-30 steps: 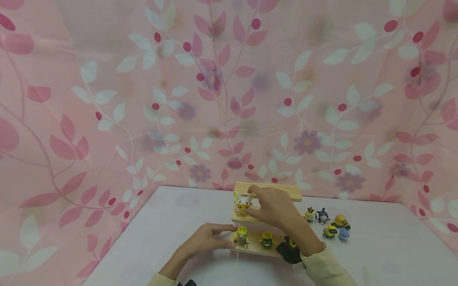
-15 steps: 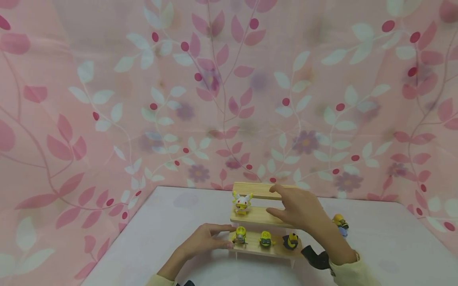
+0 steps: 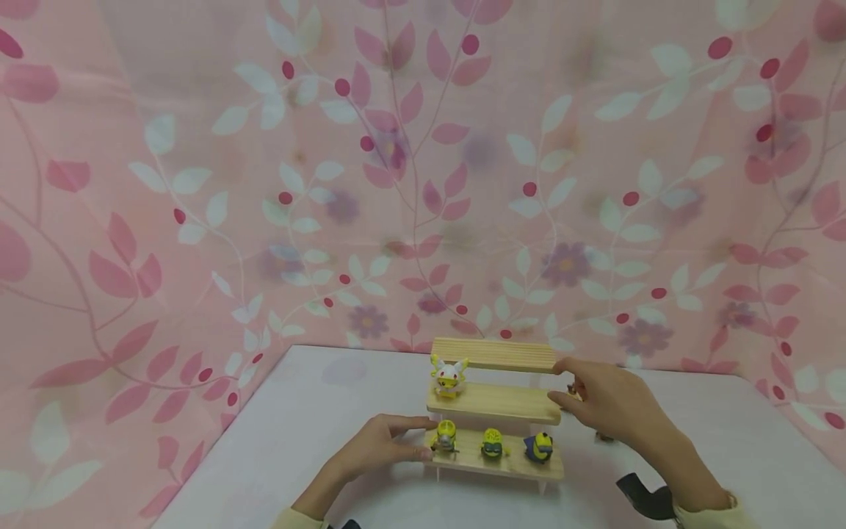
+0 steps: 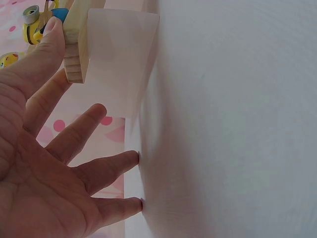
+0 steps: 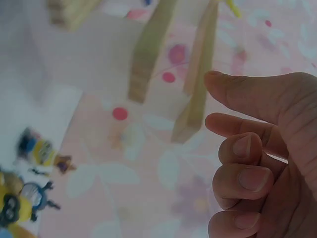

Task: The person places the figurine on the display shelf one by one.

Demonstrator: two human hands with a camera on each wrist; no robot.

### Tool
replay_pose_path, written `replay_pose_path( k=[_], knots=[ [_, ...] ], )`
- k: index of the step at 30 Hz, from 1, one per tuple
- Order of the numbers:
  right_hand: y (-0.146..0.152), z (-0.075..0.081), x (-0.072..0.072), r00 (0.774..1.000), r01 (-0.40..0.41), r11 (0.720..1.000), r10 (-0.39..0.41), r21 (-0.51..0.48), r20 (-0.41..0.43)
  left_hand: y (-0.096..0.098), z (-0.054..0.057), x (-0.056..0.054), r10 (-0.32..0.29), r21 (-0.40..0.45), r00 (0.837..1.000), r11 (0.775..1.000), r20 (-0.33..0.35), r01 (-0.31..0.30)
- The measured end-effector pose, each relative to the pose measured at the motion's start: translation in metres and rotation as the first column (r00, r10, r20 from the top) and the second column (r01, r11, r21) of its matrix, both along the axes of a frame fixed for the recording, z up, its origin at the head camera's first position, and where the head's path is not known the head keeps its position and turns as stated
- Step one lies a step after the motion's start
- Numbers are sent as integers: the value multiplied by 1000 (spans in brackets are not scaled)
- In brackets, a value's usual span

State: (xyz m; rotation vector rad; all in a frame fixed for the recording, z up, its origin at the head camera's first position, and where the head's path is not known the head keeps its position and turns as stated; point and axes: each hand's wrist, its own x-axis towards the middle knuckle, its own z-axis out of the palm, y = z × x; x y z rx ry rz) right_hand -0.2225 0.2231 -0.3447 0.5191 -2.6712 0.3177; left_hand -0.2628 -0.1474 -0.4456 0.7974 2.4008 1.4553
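Note:
A three-tier wooden display stand (image 3: 502, 402) stands on the white table. My left hand (image 3: 381, 445) pinches the left end of its bottom tier between thumb and index finger, the other fingers spread, as the left wrist view (image 4: 74, 163) shows. Three yellow figurines, the left one (image 3: 446, 436), the middle one (image 3: 492, 444) and the right one (image 3: 539, 447), stand along that tier. On the middle tier's left end sits a yellow figurine with a white eared hood (image 3: 449, 378). My right hand (image 3: 611, 404) is at the stand's right side, holding nothing, thumb and index finger apart.
Several small figurines (image 5: 34, 196) lie on the table right of the stand, mostly hidden behind my right hand in the head view. A pink floral cloth (image 3: 423, 184) hangs behind the table (image 3: 344, 382).
My right hand has let go of the white-hooded figurine on the middle tier and moved right, past the stand's end. My left hand has kept its place on the bottom tier.

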Motion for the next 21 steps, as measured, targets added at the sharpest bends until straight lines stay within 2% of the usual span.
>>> replay_pose_path(
  k=[6,9,15,21],
  knots=[
    [20,-8,2,998,41,999,-41,0,54,0,0,0,5,-24,1000,1000,-28,-5],
    [28,-13,0,995,55,999,-55,3,85,-1,1,0,6,-23,1000,1000,-22,-7],
    [41,-26,-3,978,84,996,-82,-3,190,0,0,0,9,-24,1000,1000,-5,-9],
    [55,-36,-8,965,90,996,-87,3,249,0,-2,-1,11,-32,1000,999,-15,-12]
  ],
)
